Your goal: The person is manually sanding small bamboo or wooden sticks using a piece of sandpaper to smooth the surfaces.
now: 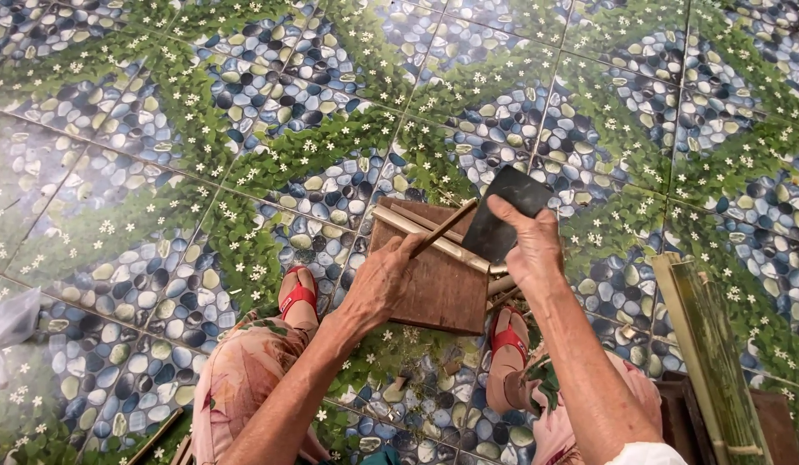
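Bamboo work on a tiled floor, seen from above. Right hand (527, 250) is closed around the top of a broad dark blade (505, 213), fingers wrapped over its back, edge pointing down toward the block. Left hand (380, 280) is pinched shut on a thin bamboo sliver (442, 228), which angles up and to the right until its upper end meets the blade's near face. Under both hands sits a brown wooden block (438, 293), flat on the floor between the person's two feet in red sandals (298, 293). Several pale bamboo strips (425, 237) lie across the block's upper part, running diagonally and passing beneath the blade. Judgement on doing this step well: keep the sliver braced against the block so it cannot skid, let the blade bite at the sliver's end rather than mid-length, and hold the left fingertips back from the edge, since they sit close to it. A shallow, steady angle should give an even shaving; twisting the blade would likely split the piece off-line. Outward: a bundle of green bamboo lengths (709, 353) stands to the right, well apart from the block; small offcuts (408, 379) lie between the feet; a clear plastic bag (10, 323) lies at the far left edge.
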